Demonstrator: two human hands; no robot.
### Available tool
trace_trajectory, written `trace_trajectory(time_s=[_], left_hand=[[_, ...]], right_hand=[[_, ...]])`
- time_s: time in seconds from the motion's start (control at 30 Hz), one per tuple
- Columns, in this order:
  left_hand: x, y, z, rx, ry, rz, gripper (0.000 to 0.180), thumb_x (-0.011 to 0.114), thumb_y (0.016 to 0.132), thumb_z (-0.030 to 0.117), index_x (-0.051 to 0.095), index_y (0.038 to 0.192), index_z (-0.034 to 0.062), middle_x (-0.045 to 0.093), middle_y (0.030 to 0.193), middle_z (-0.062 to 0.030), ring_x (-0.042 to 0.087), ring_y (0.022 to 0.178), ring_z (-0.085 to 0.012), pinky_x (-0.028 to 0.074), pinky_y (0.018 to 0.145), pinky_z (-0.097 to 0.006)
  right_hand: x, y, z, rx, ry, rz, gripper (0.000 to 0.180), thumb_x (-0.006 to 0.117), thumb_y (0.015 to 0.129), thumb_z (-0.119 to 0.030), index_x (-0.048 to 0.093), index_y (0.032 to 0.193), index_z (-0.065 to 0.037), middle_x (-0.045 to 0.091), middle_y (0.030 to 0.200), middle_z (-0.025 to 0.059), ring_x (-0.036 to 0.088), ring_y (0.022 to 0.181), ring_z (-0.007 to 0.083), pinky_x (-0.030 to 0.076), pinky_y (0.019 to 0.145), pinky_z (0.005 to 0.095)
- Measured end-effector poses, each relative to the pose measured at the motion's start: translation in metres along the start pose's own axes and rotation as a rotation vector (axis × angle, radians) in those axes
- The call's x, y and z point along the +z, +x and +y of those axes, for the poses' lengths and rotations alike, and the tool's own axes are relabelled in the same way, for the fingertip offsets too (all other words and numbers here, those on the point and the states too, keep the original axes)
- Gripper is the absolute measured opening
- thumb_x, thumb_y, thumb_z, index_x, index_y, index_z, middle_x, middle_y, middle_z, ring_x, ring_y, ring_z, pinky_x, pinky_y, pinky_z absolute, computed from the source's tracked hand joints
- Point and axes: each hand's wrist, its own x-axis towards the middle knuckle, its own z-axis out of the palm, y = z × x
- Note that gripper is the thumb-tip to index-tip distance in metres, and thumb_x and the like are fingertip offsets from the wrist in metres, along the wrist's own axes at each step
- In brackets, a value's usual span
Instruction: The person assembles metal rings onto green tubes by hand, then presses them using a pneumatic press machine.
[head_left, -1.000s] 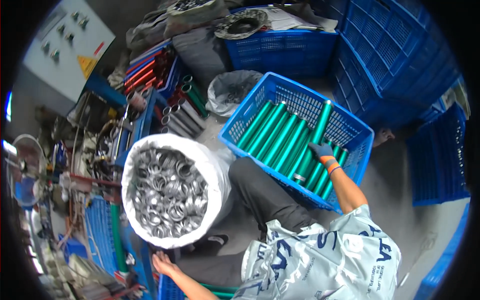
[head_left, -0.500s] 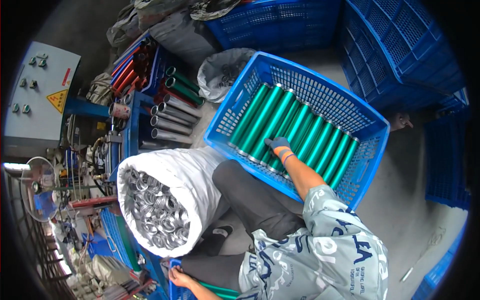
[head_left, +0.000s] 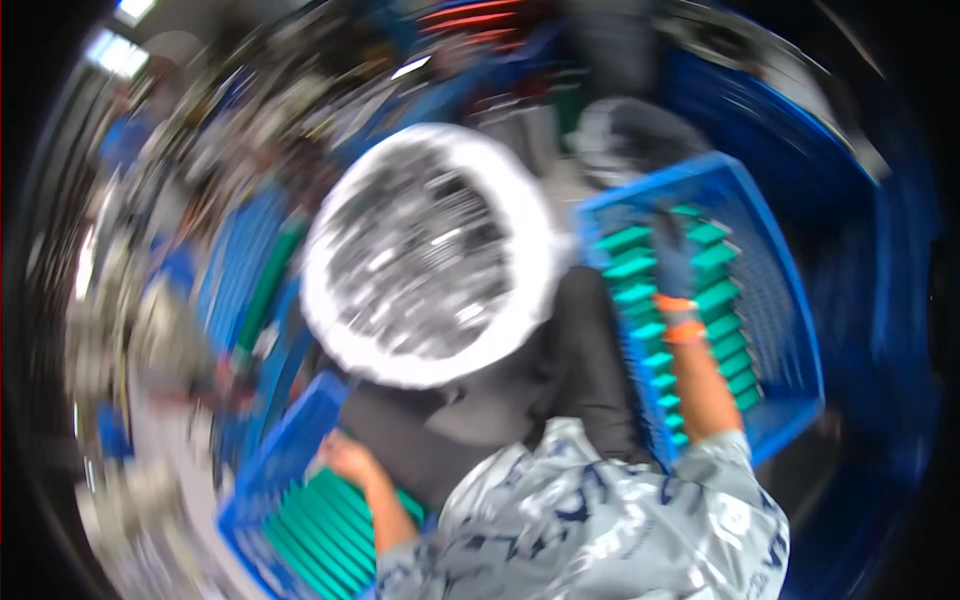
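My right hand (head_left: 675, 262), in a grey glove with an orange cuff, reaches over the green metal tubes (head_left: 738, 362) lying side by side in a blue plastic crate (head_left: 792, 290) on my right. Motion smears its fingers, so whether it grips a tube cannot be made out. Low on the left, my bare left hand (head_left: 347, 457) is at the upper edge of a second blue crate (head_left: 262, 468), beside another row of green tubes (head_left: 318, 532). Its fingers are blurred too, and I see nothing clearly held in them.
Between the crates, in front of my legs, stands a white sack (head_left: 525, 235) full of silvery metal rings (head_left: 420, 265). A smaller pale sack (head_left: 605, 140) sits beyond the right crate. Blurred machinery fills the left side, and large blue crates (head_left: 850, 220) stand along the right.
My view has swung left, bringing the left crate and its tubes into sight. My right hand has moved toward the far end of the tubes. The picture is now strongly blurred.
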Motion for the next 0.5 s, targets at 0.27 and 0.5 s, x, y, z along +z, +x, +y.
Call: trace_trajectory(time_s=[0.27, 0.5], left_hand=[[-0.036, -0.131, -0.164, -1.032, 0.378, -0.325, 0.082, 0.084, 0.098, 0.043, 0.061, 0.152, -0.0134, 0.068, 0.151, -0.0391, 0.066, 0.144, -0.0512, 0.053, 0.124, -0.053], [-0.014, -0.136, -0.163, -1.018, 0.483, -0.632, 0.078, 0.084, 0.099, 0.047, 0.061, 0.156, -0.0003, 0.055, 0.163, -0.0299, 0.055, 0.153, -0.0489, 0.050, 0.129, -0.056]], right_hand=[[0.158, -0.051, -0.260, -0.396, -0.007, -0.776, 0.071, 0.087, 0.094, -0.003, 0.065, 0.161, -0.003, 0.063, 0.165, 0.0192, 0.058, 0.155, 0.0350, 0.044, 0.130, 0.0456], [0.256, -0.122, -0.252, -0.503, -0.484, -1.208, 0.077, 0.084, 0.099, -0.039, 0.061, 0.166, -0.009, 0.062, 0.167, 0.0206, 0.037, 0.165, 0.0579, 0.038, 0.133, 0.0612]])
